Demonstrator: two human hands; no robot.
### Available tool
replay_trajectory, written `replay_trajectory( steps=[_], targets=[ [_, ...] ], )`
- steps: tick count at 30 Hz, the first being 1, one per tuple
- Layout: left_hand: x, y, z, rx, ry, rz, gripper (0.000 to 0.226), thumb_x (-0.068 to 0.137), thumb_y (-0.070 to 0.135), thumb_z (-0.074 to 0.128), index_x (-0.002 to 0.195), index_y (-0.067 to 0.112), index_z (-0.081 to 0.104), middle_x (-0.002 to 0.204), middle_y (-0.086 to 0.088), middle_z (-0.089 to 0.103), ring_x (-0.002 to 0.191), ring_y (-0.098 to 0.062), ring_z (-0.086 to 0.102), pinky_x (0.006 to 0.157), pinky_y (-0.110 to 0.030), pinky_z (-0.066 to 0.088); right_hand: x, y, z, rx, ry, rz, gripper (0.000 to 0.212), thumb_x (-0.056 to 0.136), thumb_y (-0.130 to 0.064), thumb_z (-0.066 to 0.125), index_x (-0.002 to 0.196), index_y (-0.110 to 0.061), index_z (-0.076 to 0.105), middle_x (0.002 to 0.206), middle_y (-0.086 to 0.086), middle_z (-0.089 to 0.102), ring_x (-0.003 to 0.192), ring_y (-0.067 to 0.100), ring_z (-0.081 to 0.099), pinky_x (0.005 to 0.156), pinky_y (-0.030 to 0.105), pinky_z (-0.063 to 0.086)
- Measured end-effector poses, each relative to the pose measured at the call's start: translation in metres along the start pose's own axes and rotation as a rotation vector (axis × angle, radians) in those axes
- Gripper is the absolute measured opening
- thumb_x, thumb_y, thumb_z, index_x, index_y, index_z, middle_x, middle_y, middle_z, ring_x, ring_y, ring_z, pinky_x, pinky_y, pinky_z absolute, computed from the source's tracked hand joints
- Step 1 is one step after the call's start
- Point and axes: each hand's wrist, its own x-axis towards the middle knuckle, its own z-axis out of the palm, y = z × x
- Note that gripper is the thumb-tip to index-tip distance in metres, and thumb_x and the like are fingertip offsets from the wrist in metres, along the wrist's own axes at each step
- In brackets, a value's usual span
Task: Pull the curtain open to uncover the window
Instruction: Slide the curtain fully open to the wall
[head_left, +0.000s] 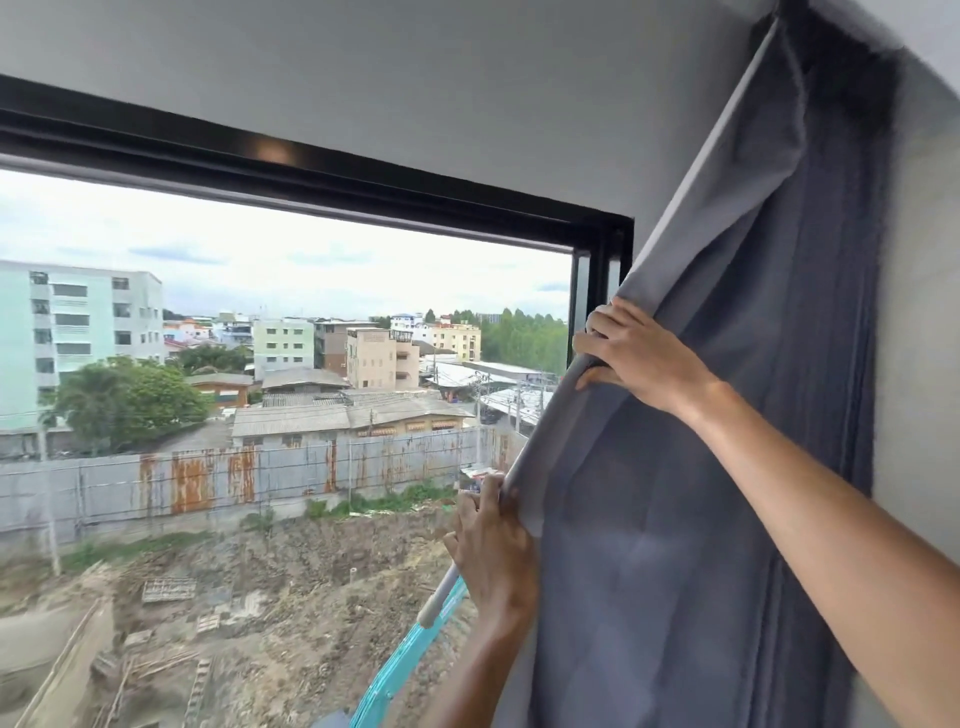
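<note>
At right, grey curtain (727, 415) hangs bunched.

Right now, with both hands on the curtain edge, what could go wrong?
1. Both the right hand and left hand drag the gray curtain at an angle; its top might jam or pull loose.
2. The fabric bunches near the wall, and could spring back over the window frame if released.

Bright overcast daylight floods through the window (291, 322); the curtain (727, 415) folds sit shadowed, and straight edges bow from wide-angle distortion.
</note>
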Motion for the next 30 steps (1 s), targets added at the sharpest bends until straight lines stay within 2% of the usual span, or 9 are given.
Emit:
replay_trajectory(
  steps=[5, 7, 11, 16, 22, 24, 26, 28, 30],
  targets=[
    [0.004, 0.008, 0.024, 0.031, 0.047, -0.016, 0.018, 0.102, 0.025, 0.037, 0.098, 0.028, 0.054, 0.084, -0.002, 0.052, 0.091, -0.027, 0.049, 0.091, -0.050, 0.038, -0.001, 0.021, 0.013, 0.003, 0.035, -0.034, 0.058, 0.087, -0.065, 0.030, 0.101, -0.017, 0.059, 0.100, 0.004, 0.056, 0.114, 0.026, 0.053, 0.119, 0.041, 0.027],
    [0.002, 0.005, 0.037, 0.008, 0.069, -0.024, 0.019, 0.102, 0.029, 0.036, 0.097, 0.030, 0.054, 0.084, -0.001, 0.051, 0.091, -0.028, 0.049, 0.091, -0.052, 0.039, -0.004, 0.026, 0.021, 0.007, 0.055, -0.047, 0.056, 0.087, -0.064, 0.032, 0.101, -0.017, 0.059, 0.101, 0.004, 0.057, 0.115, 0.027, 0.053, 0.119, 0.041, 0.026],
    [-0.013, 0.001, 0.074, 0.012, 0.013, -0.070, 0.018, 0.102, 0.027, 0.037, 0.100, 0.032, 0.054, 0.091, -0.005, 0.053, 0.097, -0.032, 0.049, 0.096, -0.052, 0.035, -0.023, 0.043, 0.039, -0.007, 0.051, -0.091, 0.050, 0.089, -0.061, 0.040, 0.100, -0.016, 0.058, 0.101, 0.006, 0.058, 0.116, 0.028, 0.054, 0.119, 0.044, 0.028],
    [-0.034, 0.009, 0.117, -0.064, 0.024, -0.081, 0.014, 0.099, 0.027, 0.046, 0.099, 0.029, 0.061, 0.083, -0.002, 0.053, 0.085, -0.030, 0.052, 0.080, -0.045, 0.040, -0.047, 0.065, 0.068, 0.006, 0.090, -0.107, 0.046, 0.091, -0.056, 0.045, 0.100, -0.013, 0.058, 0.102, 0.007, 0.056, 0.119, 0.028, 0.053, 0.121, 0.045, 0.024],
    [-0.050, 0.006, 0.168, -0.172, -0.001, -0.143, 0.017, 0.095, 0.019, 0.056, 0.103, 0.028, 0.067, 0.085, -0.004, 0.061, 0.086, -0.026, 0.054, 0.084, -0.052, 0.046, -0.073, 0.091, 0.102, -0.020, 0.085, -0.118, 0.047, 0.090, -0.056, 0.046, 0.100, -0.012, 0.056, 0.105, 0.007, 0.056, 0.124, 0.026, 0.049, 0.123, 0.044, 0.022],
    [-0.055, 0.005, 0.181, -0.196, -0.024, -0.141, 0.016, 0.094, 0.019, 0.059, 0.102, 0.029, 0.069, 0.083, 0.000, 0.060, 0.083, -0.015, 0.052, 0.087, -0.049, 0.047, -0.082, 0.096, 0.108, -0.032, 0.055, -0.111, 0.047, 0.089, -0.055, 0.047, 0.099, -0.011, 0.057, 0.107, 0.008, 0.057, 0.125, 0.027, 0.050, 0.122, 0.045, 0.023],
    [-0.065, 0.001, 0.190, -0.211, -0.055, -0.144, 0.019, 0.094, 0.019, 0.060, 0.101, 0.034, 0.069, 0.080, 0.012, 0.058, 0.083, -0.004, 0.055, 0.089, -0.043, 0.047, -0.093, 0.094, 0.113, -0.051, -0.002, -0.107, 0.047, 0.089, -0.054, 0.049, 0.102, -0.010, 0.060, 0.110, 0.010, 0.059, 0.127, 0.029, 0.051, 0.122, 0.046, 0.024],
    [-0.075, -0.010, 0.196, -0.226, -0.095, -0.200, 0.020, 0.093, 0.023, 0.063, 0.104, 0.038, 0.068, 0.084, 0.009, 0.060, 0.088, -0.011, 0.061, 0.083, -0.035, 0.048, -0.106, 0.084, 0.119, -0.033, -0.058, -0.118, 0.045, 0.088, -0.050, 0.056, 0.104, -0.009, 0.062, 0.113, 0.011, 0.061, 0.130, 0.030, 0.051, 0.121, 0.047, 0.025],
    [-0.085, -0.023, 0.200, -0.221, -0.154, -0.248, 0.017, 0.091, 0.030, 0.066, 0.105, 0.036, 0.072, 0.085, 0.002, 0.063, 0.083, -0.014, 0.062, 0.076, -0.034, 0.051, -0.122, 0.071, 0.126, 0.003, -0.050, -0.124, 0.043, 0.084, -0.045, 0.066, 0.105, -0.008, 0.064, 0.116, 0.011, 0.062, 0.133, 0.030, 0.049, 0.121, 0.047, 0.027]
  ],
)
